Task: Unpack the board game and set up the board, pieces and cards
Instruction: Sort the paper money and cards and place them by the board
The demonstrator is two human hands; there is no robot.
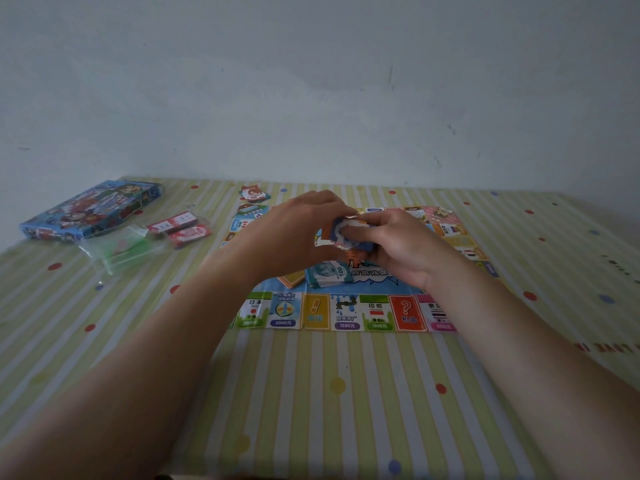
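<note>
The colourful paper game board (pixel 346 313) lies flat in the middle of the striped table. Above its centre my left hand (pixel 294 230) and my right hand (pixel 398 247) together hold a small blue and white stack of play money (pixel 348 233), fingers curled round it. A teal stack of 100 notes (pixel 329 274) rests on the board just below my hands. A small cut-out character card (pixel 254 194) lies past the board's far left corner.
The blue game box (pixel 90 211) lies at the far left of the table. Beside it are two red and white card packs (pixel 178 228) and a clear plastic bag with green pieces (pixel 121 252). A pale wall stands directly behind the table.
</note>
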